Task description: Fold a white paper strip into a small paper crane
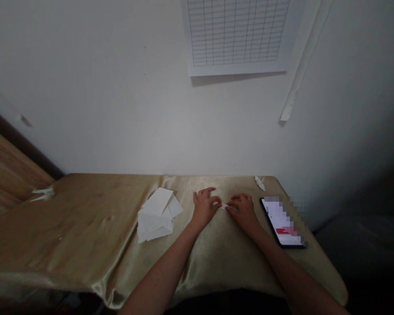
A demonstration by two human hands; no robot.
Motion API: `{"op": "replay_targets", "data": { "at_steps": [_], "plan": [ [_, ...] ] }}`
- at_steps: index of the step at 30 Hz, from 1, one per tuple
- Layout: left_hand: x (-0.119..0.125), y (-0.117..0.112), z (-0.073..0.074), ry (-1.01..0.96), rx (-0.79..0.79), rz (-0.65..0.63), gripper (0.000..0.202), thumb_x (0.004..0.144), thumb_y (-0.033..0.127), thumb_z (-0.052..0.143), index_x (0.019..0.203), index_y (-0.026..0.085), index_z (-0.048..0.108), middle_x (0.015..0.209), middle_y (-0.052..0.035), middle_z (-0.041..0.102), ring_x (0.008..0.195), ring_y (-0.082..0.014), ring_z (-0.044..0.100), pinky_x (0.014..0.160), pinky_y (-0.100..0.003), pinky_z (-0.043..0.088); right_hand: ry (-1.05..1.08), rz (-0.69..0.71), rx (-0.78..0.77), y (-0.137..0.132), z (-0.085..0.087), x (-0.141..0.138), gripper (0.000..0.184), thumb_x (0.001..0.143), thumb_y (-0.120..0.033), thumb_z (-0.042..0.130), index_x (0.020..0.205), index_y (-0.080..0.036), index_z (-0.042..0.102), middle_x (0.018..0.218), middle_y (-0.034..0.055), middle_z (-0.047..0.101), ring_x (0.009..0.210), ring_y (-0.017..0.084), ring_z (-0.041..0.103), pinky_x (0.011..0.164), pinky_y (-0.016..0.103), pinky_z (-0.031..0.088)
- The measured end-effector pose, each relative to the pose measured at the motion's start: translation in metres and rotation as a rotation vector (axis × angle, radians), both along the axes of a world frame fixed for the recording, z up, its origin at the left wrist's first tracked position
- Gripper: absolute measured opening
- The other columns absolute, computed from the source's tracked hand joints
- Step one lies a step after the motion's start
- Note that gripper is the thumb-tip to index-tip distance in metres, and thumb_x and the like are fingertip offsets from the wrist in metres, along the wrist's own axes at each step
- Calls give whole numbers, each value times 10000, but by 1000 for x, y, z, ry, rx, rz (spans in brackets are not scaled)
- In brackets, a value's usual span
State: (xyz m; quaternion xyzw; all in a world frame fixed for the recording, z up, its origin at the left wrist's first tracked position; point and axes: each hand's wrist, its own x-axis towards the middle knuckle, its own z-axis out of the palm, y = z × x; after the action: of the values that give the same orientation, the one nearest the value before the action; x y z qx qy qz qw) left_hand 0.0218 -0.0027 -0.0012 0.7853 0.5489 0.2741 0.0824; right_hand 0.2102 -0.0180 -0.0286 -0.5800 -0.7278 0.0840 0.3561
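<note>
The head camera looks forward and down over the left hand [204,208] and right hand [244,213] toward a wall [118,96]. It seems fairly close.

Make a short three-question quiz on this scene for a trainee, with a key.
1. What is between the fingertips of the left hand and the right hand?
A) a coin
B) a small piece of white paper
C) a pair of scissors

2. True or false: the phone lies to the right of the right hand, with its screen lit and facing up.

3. Fill in the blank: the stack of white paper sheets lies nearer the ____ hand.

Key: 1. B; 2. True; 3. left
</note>
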Motion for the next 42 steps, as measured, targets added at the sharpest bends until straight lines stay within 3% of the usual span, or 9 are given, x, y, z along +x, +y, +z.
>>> {"op": "replay_targets", "data": {
  "at_steps": [3, 8, 10, 15, 22, 29, 35, 42],
  "plan": [
    [1, -1, 0, -28, 37, -7, 51, 850, 305, 774, 900, 316, 774, 1417, -12, 573, 1330, -276, 457, 1190, -621, 170, -2, 0, 45, 0, 4, 1, 99, 854, -272, 692, 880, -237, 780, 1101, 85, 672, 1135, 265, 498, 1021, 411, 383],
    [2, 0, -3, -52, 44, 22, 204, 862, 333, 762, 1064, 358, 753, 1416, -27, 567, 1342, -270, 454, 1198, -597, 174, -113, -173, 75, -4, 12, 5, 94, 849, -258, 671, 829, -196, 738, 1077, 106, 662, 1107, 279, 500, 1014, 427, 360],
    [1, 0, -4, -46, 19, 35, 229, 868, 332, 753, 1095, 364, 745, 1418, -30, 560, 1340, -273, 453, 1196, -598, 176, -153, -183, 57, -6, 13, 5, 112, 858, -271, 663, 812, -201, 737, 1063, 103, 664, 1095, 279, 503, 1006, 429, 351],
    [0, 1, -7, -5, -35, 45, 216, 879, 335, 732, 1093, 365, 752, 1426, -29, 548, 1339, -285, 440, 1186, -602, 193, -185, -119, -2, -7, 13, 4, 155, 884, -302, 656, 793, -230, 758, 1037, 81, 704, 1109, 279, 523, 1046, 466, 301],
    [3, -2, -3, 47, -88, 52, 201, 901, 377, 700, 1090, 398, 766, 1418, -29, 555, 1326, -297, 453, 1175, -625, 204, -199, -82, -47, -9, 17, -1, 205, 942, -327, 597, 865, -258, 774, 1008, 52, 744, 1146, 287, 547, 1141, 614, 141],
    [3, -4, -3, 49, -83, 35, 219, 928, 431, 659, 1127, 452, 747, 1416, -17, 549, 1332, -290, 453, 1182, -637, 196, -147, 48, -84, -10, 18, -5, 189, 926, -278, 598, 928, -284, 787, 1016, 38, 744, 1175, 271, 534, 1163, 573, 154],
    [3, -3, -4, 81, -114, 32, 205, 907, 443, 686, 1099, 463, 757, 1432, -13, 538, 1341, -294, 448, 1185, -658, 167, -117, 93, -99, -7, 14, 0, 289, 901, -164, 558, 980, -317, 790, 1055, 34, 746, 1187, 273, 524, 1160, 580, 147],
    [2, -2, -4, 87, -134, 40, 225, 891, 466, 700, 1111, 473, 749, 1424, -20, 543, 1346, -293, 443, 1184, -665, 148, -122, 145, -95, -6, 19, 4, 314, 852, -129, 569, 959, -329, 785, 1215, 7, 730, 1265, 269, 508, 1170, 617, 123]
  ]
}}
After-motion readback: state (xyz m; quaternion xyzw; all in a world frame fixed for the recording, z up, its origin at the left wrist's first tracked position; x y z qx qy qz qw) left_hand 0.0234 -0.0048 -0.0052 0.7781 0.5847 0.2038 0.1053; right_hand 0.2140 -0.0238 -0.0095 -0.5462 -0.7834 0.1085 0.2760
